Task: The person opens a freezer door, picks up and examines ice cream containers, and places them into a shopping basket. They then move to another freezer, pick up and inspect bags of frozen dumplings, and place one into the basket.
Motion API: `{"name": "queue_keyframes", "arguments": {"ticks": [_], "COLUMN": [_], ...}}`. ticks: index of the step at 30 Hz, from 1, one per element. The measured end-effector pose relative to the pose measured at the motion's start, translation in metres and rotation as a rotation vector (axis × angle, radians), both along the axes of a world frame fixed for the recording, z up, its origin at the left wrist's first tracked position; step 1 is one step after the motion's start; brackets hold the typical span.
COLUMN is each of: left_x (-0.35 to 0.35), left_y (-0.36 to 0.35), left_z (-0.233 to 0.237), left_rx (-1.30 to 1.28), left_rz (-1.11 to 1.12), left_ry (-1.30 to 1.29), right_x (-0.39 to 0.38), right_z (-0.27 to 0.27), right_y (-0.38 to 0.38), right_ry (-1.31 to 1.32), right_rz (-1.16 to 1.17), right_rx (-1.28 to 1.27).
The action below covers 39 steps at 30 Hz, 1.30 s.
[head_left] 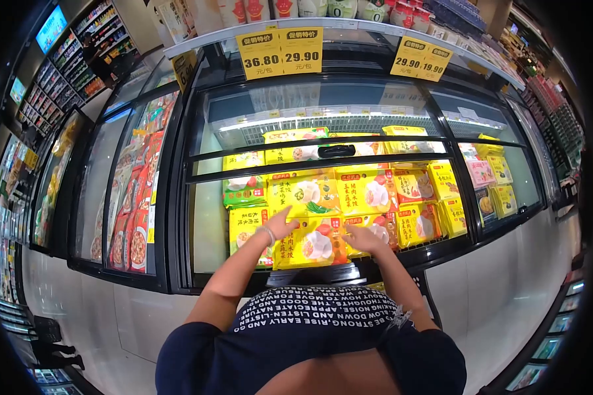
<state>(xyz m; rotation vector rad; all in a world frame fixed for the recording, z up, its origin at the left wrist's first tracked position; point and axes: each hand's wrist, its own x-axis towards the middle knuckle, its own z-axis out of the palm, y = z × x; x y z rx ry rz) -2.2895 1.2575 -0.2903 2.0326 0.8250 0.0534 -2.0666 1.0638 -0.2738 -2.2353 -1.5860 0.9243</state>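
Both my hands reach over the front of a chest freezer filled with yellow bags of frozen dumplings. My left hand [282,226], with a band at its wrist, has its index finger and thumb apart at the upper left edge of a front dumpling bag [311,247]. At that bag's right side is my right hand [366,238], fingers stretched out to the left over the neighbouring bag. Just behind lie a dumpling bag with green vegetables pictured [303,192] and another yellow bag [366,191]. A green-edged bag [245,191] sits at the left.
A black handle [337,151] is on the freezer's sliding glass frame. Yellow price signs [280,52] hang from the shelf above. Left of my bags, a freezer section holds red pizza packs [138,238]. Pink and yellow packs [481,172] fill the right section.
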Motion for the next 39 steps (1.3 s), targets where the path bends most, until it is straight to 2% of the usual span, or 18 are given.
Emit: {"name": "queue_keyframes", "arguments": {"ticks": [2, 3, 4, 6, 8, 11, 14, 15, 16, 20, 21, 25, 28, 30, 31, 34, 36, 39], "left_x": [-0.041, -0.061, -0.080, -0.107, -0.117, -0.115, -0.112, -0.109, -0.110, -0.111, -0.111, -0.108, -0.102, -0.091, -0.072, -0.024, 0.013, 0.031], "left_y": [-0.053, -0.073, -0.091, -0.109, -0.113, -0.113, -0.114, -0.118, -0.117, -0.117, -0.118, -0.119, -0.120, -0.118, -0.142, -0.226, -0.301, -0.369], "left_z": [0.022, 0.002, 0.002, 0.003, 0.000, 0.004, -0.002, 0.015, -0.003, -0.012, -0.010, -0.018, -0.028, -0.038, -0.012, 0.003, 0.038, 0.026], "left_rx": [-0.087, -0.096, -0.057, 0.229, 0.354, 0.402, 0.403, 0.395, 0.450, 0.450, 0.468, 0.489, 0.411, 0.356, 0.363, 0.575, 0.737, 0.195], "left_rz": [-0.250, -0.310, -0.326, -0.274, -0.207, -0.219, -0.251, -0.255, -0.236, -0.255, -0.271, -0.239, -0.133, -0.079, -0.075, -0.104, -0.307, -0.663], "left_ry": [0.063, -0.023, 0.045, -0.039, -0.050, 0.008, 0.001, 0.139, 0.052, 0.101, 0.133, 0.236, 0.239, 0.250, 0.348, -0.111, -0.351, -0.283], "right_x": [-0.040, -0.057, -0.063, -0.090, -0.112, -0.128, -0.189, -0.205, -0.223, -0.269, -0.272, -0.258, -0.219, -0.178, -0.156, -0.101, -0.067, -0.029], "right_z": [0.021, 0.049, 0.026, 0.033, 0.042, 0.004, 0.038, 0.042, 0.037, 0.014, 0.026, -0.043, -0.069, -0.084, -0.094, -0.139, -0.168, -0.198], "right_y": [-0.073, -0.098, -0.138, -0.178, -0.195, -0.221, -0.217, -0.221, -0.233, -0.303, -0.315, -0.391, -0.416, -0.422, -0.423, -0.430, -0.438, -0.457], "right_ry": [0.051, 0.033, -0.227, -0.218, 0.112, 0.073, 0.170, 0.244, 0.316, 0.388, 0.470, 0.360, 0.257, 0.399, 0.377, 0.311, 0.274, 0.232], "right_rz": [-0.053, -0.084, -0.028, -0.347, -0.847, -0.840, -0.819, -0.799, -0.811, -0.968, -1.129, -1.370, -1.361, -1.399, -1.385, -1.405, -1.399, -1.345], "right_rx": [-0.067, 0.038, 0.276, 0.410, 0.119, 0.154, 0.115, 0.080, 0.123, 0.056, -0.039, 0.131, 0.187, 0.159, 0.170, 0.152, 0.087, -0.113]}}
